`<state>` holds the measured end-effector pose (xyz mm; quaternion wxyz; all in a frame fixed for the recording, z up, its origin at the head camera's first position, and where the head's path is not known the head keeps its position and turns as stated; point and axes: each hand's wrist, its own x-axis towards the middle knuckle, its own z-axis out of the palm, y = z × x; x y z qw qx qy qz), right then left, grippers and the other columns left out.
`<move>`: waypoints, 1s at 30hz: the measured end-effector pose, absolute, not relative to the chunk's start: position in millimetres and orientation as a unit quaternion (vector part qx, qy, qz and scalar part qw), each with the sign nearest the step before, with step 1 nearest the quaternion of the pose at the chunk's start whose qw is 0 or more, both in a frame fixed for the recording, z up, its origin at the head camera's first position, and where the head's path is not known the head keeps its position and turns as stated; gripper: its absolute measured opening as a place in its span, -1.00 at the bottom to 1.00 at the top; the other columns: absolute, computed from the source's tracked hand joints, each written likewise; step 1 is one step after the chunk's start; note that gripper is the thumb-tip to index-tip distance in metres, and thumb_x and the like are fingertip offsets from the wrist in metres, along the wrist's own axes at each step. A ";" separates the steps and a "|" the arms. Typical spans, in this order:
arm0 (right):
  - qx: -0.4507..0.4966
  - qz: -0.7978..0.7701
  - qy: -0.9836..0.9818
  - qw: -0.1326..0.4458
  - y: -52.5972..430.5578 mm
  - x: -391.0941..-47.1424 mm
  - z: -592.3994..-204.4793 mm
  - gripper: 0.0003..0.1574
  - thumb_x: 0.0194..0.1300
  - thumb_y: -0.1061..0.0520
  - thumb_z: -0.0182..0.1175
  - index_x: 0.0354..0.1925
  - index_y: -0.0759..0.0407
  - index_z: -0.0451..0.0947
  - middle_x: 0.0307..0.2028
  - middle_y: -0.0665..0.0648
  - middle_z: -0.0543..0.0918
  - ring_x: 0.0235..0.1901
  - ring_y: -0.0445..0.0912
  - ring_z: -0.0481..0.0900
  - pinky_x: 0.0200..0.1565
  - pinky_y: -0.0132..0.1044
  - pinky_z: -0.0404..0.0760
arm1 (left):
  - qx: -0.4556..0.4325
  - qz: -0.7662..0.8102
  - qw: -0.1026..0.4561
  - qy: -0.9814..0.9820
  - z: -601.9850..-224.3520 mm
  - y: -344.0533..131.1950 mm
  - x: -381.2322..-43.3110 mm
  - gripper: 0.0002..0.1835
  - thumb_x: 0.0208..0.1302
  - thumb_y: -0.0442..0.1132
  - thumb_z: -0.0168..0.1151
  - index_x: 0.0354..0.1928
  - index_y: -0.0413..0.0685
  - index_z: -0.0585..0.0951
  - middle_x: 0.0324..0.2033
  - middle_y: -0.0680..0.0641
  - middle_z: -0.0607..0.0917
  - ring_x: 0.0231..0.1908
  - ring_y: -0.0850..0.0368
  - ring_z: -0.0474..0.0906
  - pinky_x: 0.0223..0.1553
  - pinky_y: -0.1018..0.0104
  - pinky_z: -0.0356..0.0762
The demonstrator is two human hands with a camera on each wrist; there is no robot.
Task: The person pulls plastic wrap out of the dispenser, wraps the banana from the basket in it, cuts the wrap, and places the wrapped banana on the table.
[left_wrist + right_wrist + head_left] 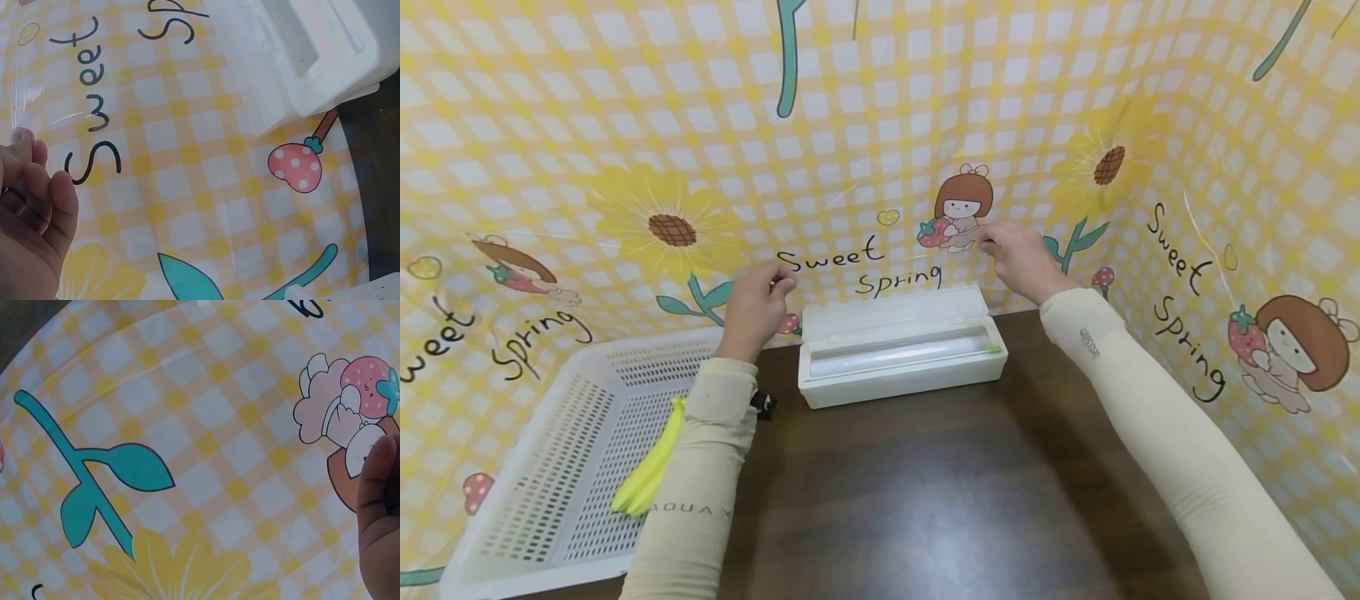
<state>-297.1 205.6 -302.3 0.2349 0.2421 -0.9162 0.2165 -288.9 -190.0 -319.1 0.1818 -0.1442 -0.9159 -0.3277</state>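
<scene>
Clear cling film shows as faint glints and creases at the fingertips of my left hand, whose thumb and fingers pinch it. My right hand is raised at the other side, thumb and fingers pinched together; the film there is almost invisible. Below and between both hands stands a white cling film box, its translucent lid tipped up at the back. Inside lies a film roll, with a green slider at the box's right end. The right wrist view shows only part of that hand.
At the left a white perforated basket holds yellow bananas, partly hidden by my left forearm. A dark wooden table lies in front of the box. Yellow checked sheeting with printed flowers and words rises behind and at both sides.
</scene>
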 end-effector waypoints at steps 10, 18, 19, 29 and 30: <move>0.240 0.220 -0.914 0.243 206.9 -297.8 -292.9 -0.92 0.41 0.34 0.20 -0.17 0.36 0.63 -0.22 0.31 0.69 -0.23 0.18 0.66 -0.18 0.05 0.60 | -0.153 -0.337 0.195 -0.908 -309.7 -189.5 -290.2 -0.88 0.52 -0.29 0.12 -0.17 -0.20 0.60 -0.19 -0.20 0.67 -0.31 -0.11 0.51 -0.26 0.00 0.43; 0.247 0.215 -0.905 0.272 208.1 -299.4 -288.5 -0.96 0.35 0.37 0.25 -0.23 0.38 0.59 -0.28 0.33 0.67 -0.29 0.21 0.63 -0.20 0.08 0.56 | -0.153 -0.340 0.194 -0.907 -303.3 -189.8 -291.3 -0.85 0.55 -0.26 0.08 -0.13 -0.19 0.57 -0.16 -0.19 0.65 -0.31 -0.12 0.48 -0.26 0.01 0.42; 0.248 0.216 -0.904 0.274 208.1 -299.4 -287.4 -0.97 0.35 0.38 0.25 -0.24 0.38 0.58 -0.28 0.33 0.68 -0.28 0.21 0.63 -0.19 0.09 0.55 | -0.153 -0.340 0.193 -0.908 -302.6 -189.7 -291.6 -0.85 0.55 -0.25 0.07 -0.13 -0.19 0.57 -0.15 -0.19 0.65 -0.31 -0.12 0.48 -0.26 0.01 0.42; 0.254 0.222 -0.902 0.270 208.7 -298.7 -278.8 -0.96 0.37 0.40 0.22 -0.21 0.39 0.61 -0.25 0.33 0.69 -0.23 0.22 0.64 -0.14 0.09 0.56 | -0.155 -0.343 0.208 -0.903 -296.2 -188.8 -293.3 -0.86 0.54 -0.30 0.07 -0.17 -0.22 0.56 -0.21 -0.21 0.65 -0.33 -0.13 0.48 -0.27 0.02 0.41; 0.254 0.222 -0.902 0.270 208.5 -298.3 -277.8 -0.96 0.37 0.39 0.22 -0.21 0.40 0.60 -0.24 0.33 0.68 -0.23 0.22 0.63 -0.15 0.09 0.56 | -0.154 -0.343 0.209 -0.903 -295.6 -188.9 -293.3 -0.86 0.54 -0.30 0.07 -0.18 -0.22 0.56 -0.22 -0.21 0.65 -0.34 -0.13 0.47 -0.28 0.03 0.40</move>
